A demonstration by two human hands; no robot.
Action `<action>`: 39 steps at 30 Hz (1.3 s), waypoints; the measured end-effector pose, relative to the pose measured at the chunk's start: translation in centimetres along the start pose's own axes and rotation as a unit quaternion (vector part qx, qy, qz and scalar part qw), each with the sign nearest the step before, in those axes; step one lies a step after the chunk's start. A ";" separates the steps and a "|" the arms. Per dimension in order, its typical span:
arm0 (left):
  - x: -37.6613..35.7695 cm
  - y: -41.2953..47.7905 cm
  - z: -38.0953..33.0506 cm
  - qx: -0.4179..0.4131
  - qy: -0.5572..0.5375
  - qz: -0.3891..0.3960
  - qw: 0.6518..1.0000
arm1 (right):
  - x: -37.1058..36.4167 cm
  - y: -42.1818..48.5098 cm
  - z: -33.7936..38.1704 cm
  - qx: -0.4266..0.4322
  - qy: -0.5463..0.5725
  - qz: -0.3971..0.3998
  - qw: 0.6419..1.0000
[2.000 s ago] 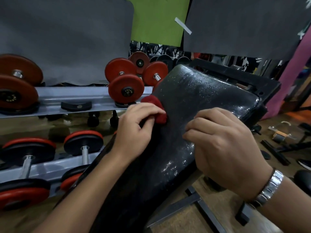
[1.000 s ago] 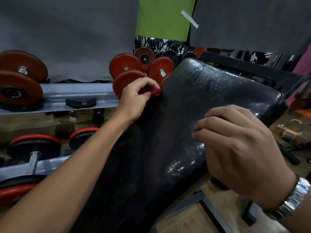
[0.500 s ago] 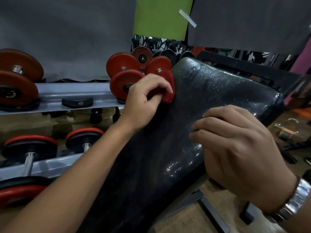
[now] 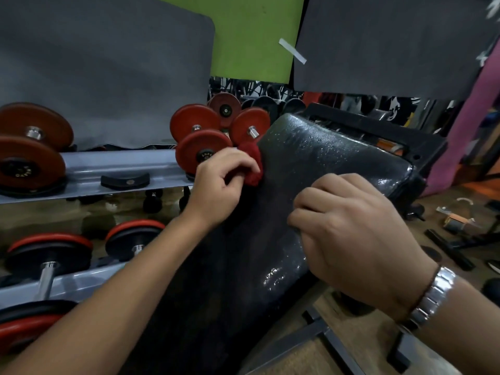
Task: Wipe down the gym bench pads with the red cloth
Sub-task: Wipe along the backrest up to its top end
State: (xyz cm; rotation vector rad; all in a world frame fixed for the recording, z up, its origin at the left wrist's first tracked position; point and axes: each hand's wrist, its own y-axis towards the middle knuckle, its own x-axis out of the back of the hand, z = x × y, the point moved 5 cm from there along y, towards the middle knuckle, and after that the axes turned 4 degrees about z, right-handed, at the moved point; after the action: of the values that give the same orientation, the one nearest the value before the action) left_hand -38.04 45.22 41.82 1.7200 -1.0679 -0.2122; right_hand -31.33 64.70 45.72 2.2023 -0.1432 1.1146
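Fingers of the left hand (image 4: 219, 188) are curled round the red cloth (image 4: 251, 165), which is bunched into a wad and pressed against the bench pad (image 4: 311, 163) at the pad's left edge, just above the middle of the view at twelve o'clock. The cloth is clasped between thumb and fingertips, and only its upper and right-hand folds are seen past the knuckles.

The pad is black and glossy; it is tilted, running from seven o'clock up to about one o'clock, and its upper part is speckled with bright highlights. The right hand (image 4: 349, 234) is rested on the pad's right side at four o'clock, well apart from the cloth. Its fingers are folded under into a loose fist and nothing is seen held in it. A metal wristwatch (image 4: 430, 299) is worn on that wrist, at five o'clock.

At nine o'clock a grey rack (image 4: 113, 169) is seen in two tiers – red-plated dumbbells (image 4: 201, 151) are set on the upper rail, the nearest one just beside the cloth at its nine o'clock, and black-and-red ones are laid on the lower rail at eight o'clock. A green panel (image 4: 251, 36) is hung at twelve o'clock between two grey mats. Dark frame bars (image 4: 332, 345) are seen under the pad at five o'clock – small items on the floor at three o'clock are too blurred to be told
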 end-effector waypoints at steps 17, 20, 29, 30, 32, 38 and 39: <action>-1.9 2.7 -2.8 0.009 -0.024 -0.024 0.999 | -0.1 1.0 -0.5 -0.012 -0.024 0.043 0.999; -0.9 1.0 -2.0 -0.024 -0.010 -0.003 1.000 | -0.2 0.9 -0.4 -0.006 -0.019 0.056 0.998; -2.1 1.6 -3.9 -0.041 -0.019 -0.005 0.999 | 0.0 0.9 -0.4 -0.013 -0.013 0.049 0.999; -1.8 1.9 -3.4 -0.032 -0.011 -0.013 0.999 | 0.0 0.9 -0.4 -0.011 -0.013 0.050 0.999; -1.7 3.6 -2.3 0.005 -0.006 -0.032 0.999 | 0.0 1.0 -0.4 -0.011 -0.014 0.052 0.999; -2.0 1.6 -4.4 -0.045 -0.017 0.013 0.999 | -0.1 0.8 -0.7 -0.015 -0.002 0.067 0.998; -1.5 1.0 -3.9 -0.044 -0.013 0.017 0.999 | -0.2 0.7 -0.8 -0.012 0.005 0.069 0.998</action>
State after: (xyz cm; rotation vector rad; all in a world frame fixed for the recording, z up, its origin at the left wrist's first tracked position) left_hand -37.12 48.92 43.80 1.6228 -1.0901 -0.2568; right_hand -32.27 64.57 46.30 2.1926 -0.3066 1.1908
